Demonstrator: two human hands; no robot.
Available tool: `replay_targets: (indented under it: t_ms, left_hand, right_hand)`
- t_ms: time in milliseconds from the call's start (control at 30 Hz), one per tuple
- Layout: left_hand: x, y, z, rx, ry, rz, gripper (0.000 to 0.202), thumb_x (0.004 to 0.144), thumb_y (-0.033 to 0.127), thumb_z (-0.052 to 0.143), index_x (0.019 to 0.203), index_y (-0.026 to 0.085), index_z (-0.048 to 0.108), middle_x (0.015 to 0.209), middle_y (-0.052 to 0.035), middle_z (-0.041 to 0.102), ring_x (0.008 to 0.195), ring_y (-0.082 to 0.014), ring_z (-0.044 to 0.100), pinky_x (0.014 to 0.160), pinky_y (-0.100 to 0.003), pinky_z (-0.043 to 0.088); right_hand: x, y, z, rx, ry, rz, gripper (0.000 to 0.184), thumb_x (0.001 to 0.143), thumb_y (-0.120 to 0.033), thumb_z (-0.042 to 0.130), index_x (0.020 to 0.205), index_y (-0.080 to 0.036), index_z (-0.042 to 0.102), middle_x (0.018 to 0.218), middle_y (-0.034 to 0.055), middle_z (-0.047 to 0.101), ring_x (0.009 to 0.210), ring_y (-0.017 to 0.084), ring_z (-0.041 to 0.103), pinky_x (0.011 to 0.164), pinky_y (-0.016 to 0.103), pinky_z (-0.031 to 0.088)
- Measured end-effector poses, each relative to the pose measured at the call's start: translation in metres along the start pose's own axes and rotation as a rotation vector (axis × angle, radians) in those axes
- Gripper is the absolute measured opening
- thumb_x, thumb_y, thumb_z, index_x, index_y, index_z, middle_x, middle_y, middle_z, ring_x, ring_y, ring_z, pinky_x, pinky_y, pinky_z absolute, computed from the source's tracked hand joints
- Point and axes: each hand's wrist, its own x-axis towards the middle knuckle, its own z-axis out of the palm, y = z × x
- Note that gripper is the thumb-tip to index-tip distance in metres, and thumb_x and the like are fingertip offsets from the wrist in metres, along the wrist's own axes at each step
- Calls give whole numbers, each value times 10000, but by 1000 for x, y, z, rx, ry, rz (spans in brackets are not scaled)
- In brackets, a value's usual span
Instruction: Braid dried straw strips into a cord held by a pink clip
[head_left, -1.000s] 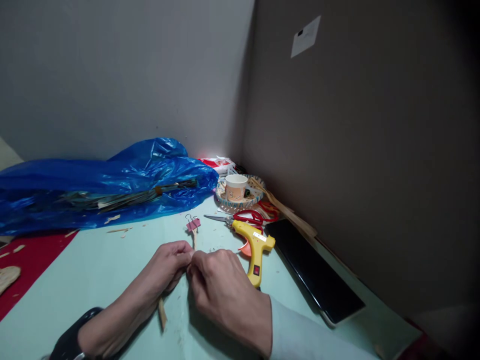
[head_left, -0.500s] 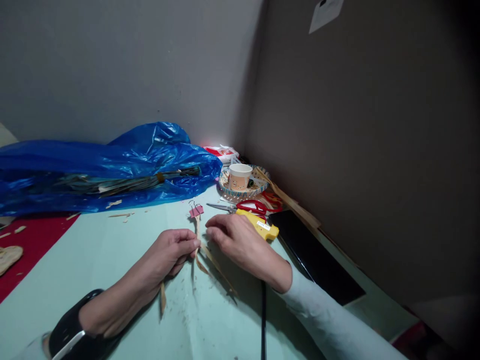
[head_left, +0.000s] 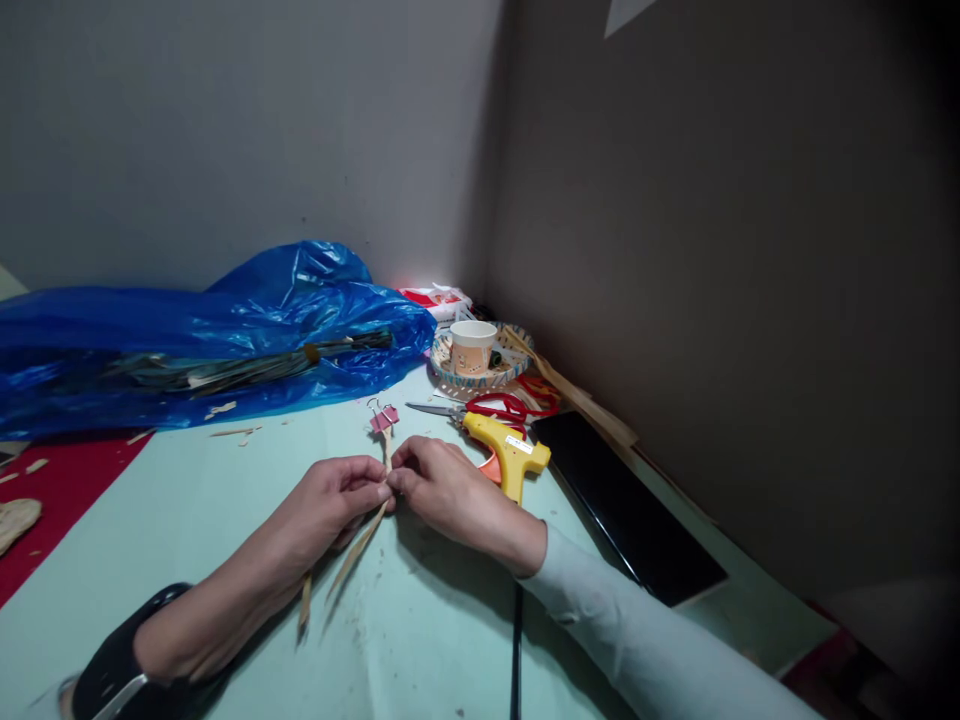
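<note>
Pale, flat plant-fibre strips (head_left: 358, 556) hang from a pink binder clip (head_left: 385, 419), which grips their far end above the pale green table. My left hand (head_left: 341, 497) pinches the strips a little below the clip, thumb against fingers. Close against it, my right hand (head_left: 442, 490) is closed too, its fingertips pinched on the strips at the same spot. Loose strip ends trail toward me below the hands. A yellow glue gun (head_left: 512, 455) with an orange trigger lies just beyond my right hand, its black cord running toward me.
Red-handled scissors (head_left: 495, 405) lie behind the glue gun. A paper cup (head_left: 472, 347) stands in a woven tray (head_left: 442, 372). To the right is a flat black panel (head_left: 622, 505). A blue plastic bag (head_left: 322, 285) with bundled strips lies at the back left, near the wall.
My right hand has moved left and in to the strips beside my left hand. A strip end that pointed right now trails down to the left. The view has shifted slightly.
</note>
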Motion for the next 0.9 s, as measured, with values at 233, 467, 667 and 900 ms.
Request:
replay_targets:
  t_ms: [233,467,667,900]
  left_hand:
    - [0,5,6,64,58,45,247,604,357,670,729,152,614,570,38,583,501,-91,398,474,-211,242]
    - [-3,4,3,111,72,76,221,658,379,642,603,169,602,547,18,613,476,-100,396,500,-238,277]
    - [-17,-3,3,428,224,219,268,830,377,509,634,202,560,543,33,566,550,-146,502,561,-257,354]
    - [-34,-20,33,1039,411,833,262,869,127,387,724,190,595,629,-32,638,505,-199,627,483,-302,461]
  right_hand:
    - [10,8,2,-39,-18,-43,269,858,-322,514,649,-168,581,654,21,585,652,136,477,565,251,276]
    - [11,7,1,89,-11,29,219,810,-218,548,627,-152,649,621,6,640,602,106,513,563,207,340]
    - [7,8,8,180,59,92,188,753,-162,547,632,-137,689,606,24,663,579,110,522,561,205,362]
    - [7,10,10,320,50,133,140,717,-164,576,625,-132,678,522,-23,537,508,86,434,482,190,317]
